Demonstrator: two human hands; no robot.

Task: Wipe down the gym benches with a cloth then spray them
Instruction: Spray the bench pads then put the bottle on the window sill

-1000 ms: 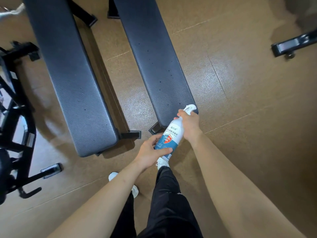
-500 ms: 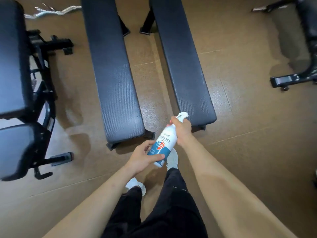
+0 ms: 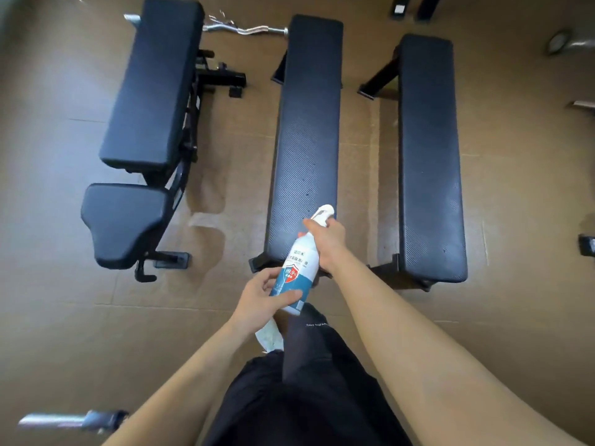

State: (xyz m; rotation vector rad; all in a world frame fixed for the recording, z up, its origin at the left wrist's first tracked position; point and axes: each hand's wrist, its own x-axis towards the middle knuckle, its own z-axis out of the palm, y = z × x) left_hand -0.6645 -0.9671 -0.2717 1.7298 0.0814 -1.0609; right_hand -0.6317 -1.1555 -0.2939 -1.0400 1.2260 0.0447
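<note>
Wraps the left grip (image 3: 257, 297) round the base of the spray bottle (image 3: 297, 268); tilts its long axis far and slightly right, nozzle (image 3: 323, 212) over the near end of the middle surface (image 3: 306, 123); clamps the right grip (image 3: 325, 239) on the neck, nearest the nozzle. Cannot see contents through opaque walls.

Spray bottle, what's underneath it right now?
Below the spray bottle lie the near end of the middle bench and brown floor. The bottle and right hand hide that bench's right front corner.
</note>
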